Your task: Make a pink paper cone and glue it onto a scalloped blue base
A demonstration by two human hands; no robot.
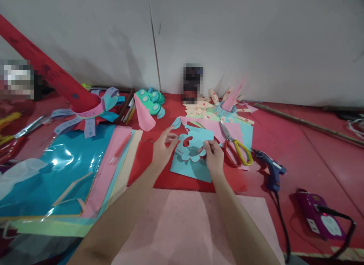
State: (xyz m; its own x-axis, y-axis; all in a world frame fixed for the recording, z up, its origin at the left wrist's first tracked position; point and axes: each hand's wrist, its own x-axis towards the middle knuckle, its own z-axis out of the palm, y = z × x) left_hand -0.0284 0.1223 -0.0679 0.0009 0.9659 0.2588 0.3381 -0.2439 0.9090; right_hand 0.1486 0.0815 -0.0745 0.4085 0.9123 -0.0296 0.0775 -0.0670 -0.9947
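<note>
A light blue paper cut-out [193, 155] with a scalloped edge and a curved gap lies over a light blue sheet [189, 170]. My right hand [214, 155] pinches the cut-out at its right edge. At its left side is my left hand [164, 146], fingers apart, the fingertips close to the paper; whether they touch it I cannot tell. Scissors [234, 145] with red and yellow handles rest just right of my right hand. Beneath the blue sheet is red paper [145, 170]. A small blue piece [176, 123] sits beyond my left fingertips.
A glue gun [271, 170] and a purple power box [320, 215] with cords are on the right. Pink cone [143, 115], green cut-outs [150, 101] and a decorated cone [231, 100] stand behind. Plastic-wrapped blue sheets [74, 155] and a tall red cone [54, 73] are left.
</note>
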